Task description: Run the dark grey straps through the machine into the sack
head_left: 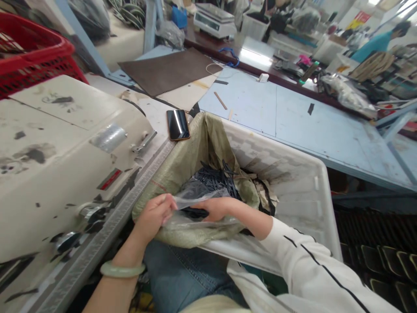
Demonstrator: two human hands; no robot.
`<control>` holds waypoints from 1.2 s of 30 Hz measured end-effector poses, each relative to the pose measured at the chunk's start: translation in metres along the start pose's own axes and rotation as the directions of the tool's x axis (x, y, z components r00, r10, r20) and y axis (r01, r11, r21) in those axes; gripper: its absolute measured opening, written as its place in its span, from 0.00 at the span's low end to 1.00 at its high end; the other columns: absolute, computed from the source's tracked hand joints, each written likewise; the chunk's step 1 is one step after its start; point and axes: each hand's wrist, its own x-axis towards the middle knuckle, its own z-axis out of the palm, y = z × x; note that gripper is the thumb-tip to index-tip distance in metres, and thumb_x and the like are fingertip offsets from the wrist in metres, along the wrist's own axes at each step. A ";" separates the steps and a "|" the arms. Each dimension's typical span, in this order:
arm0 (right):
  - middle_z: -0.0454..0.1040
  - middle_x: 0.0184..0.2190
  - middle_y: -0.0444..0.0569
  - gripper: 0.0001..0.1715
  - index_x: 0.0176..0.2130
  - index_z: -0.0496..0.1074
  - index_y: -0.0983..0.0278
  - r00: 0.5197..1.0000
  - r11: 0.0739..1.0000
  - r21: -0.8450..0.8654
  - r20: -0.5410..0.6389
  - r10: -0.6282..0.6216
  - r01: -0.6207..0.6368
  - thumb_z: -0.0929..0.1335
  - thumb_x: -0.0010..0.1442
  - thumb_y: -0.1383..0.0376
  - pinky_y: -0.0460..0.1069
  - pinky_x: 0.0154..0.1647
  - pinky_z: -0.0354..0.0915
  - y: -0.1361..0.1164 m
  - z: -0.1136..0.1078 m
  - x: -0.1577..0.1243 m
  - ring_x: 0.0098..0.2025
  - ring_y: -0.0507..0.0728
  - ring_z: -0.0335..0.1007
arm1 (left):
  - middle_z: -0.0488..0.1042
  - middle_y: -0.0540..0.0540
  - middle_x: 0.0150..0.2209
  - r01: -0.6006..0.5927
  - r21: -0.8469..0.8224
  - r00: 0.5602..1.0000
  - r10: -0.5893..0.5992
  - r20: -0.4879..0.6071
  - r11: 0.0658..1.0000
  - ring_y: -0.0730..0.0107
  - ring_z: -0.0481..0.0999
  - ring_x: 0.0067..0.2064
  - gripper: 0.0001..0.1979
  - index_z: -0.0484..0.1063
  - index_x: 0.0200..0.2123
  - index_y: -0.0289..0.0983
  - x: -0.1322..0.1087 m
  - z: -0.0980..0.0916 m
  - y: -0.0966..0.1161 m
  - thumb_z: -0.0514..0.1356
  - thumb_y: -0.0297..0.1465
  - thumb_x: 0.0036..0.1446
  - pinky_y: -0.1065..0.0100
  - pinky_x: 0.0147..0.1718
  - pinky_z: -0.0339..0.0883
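Observation:
My left hand (158, 214) pinches the edge of a clear plastic bag (185, 202) between thumb and fingers. Inside the mouth of that bag is my right hand (213, 208), its fingers curled round a bunch of dark strips (195, 212); the fingertips are partly hidden. Bag and hands are over an olive woven sack (174, 178), which lines the left part of a white plastic bin (293, 174). More dark strips (216, 180) lie heaped in the sack behind the bag.
A cream machine (65, 139) with a metal ruler edge (127, 198) stands at the left. A phone (178, 124) lies by the bin's far corner. Behind are a light-blue table (254, 104), a brown sheet (169, 71), a red basket (35, 56) and a scale (215, 21). A person (374, 45) is far right.

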 end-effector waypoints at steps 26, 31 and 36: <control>0.40 0.71 0.51 0.47 0.67 0.49 0.53 0.841 0.826 -0.207 -0.276 0.465 -0.524 0.70 0.54 0.57 0.63 0.64 0.47 0.150 0.064 0.016 0.69 0.70 0.39 | 0.58 0.55 0.17 -0.085 0.360 0.995 0.095 -0.009 0.929 0.75 0.58 0.20 0.21 0.64 0.23 0.37 -0.010 -0.015 -0.010 0.50 0.43 0.64 0.71 0.22 0.54; 0.26 0.71 0.60 0.73 0.69 0.25 0.53 0.758 0.756 -0.141 -0.284 0.587 -0.639 0.74 0.45 0.47 0.66 0.58 0.54 0.172 0.030 0.061 0.68 0.75 0.40 | 0.59 0.54 0.17 -0.080 0.364 0.997 0.082 0.010 0.928 0.75 0.59 0.21 0.22 0.64 0.22 0.37 -0.010 -0.015 -0.006 0.49 0.43 0.65 0.71 0.23 0.54; 0.24 0.71 0.57 0.75 0.68 0.24 0.46 0.758 0.754 -0.124 -0.222 0.613 -0.645 0.76 0.42 0.47 0.65 0.59 0.53 0.182 -0.002 0.108 0.67 0.76 0.45 | 0.59 0.54 0.18 -0.085 0.383 0.996 0.079 0.033 0.920 0.75 0.60 0.21 0.21 0.64 0.23 0.37 -0.010 -0.015 -0.008 0.49 0.42 0.65 0.71 0.24 0.54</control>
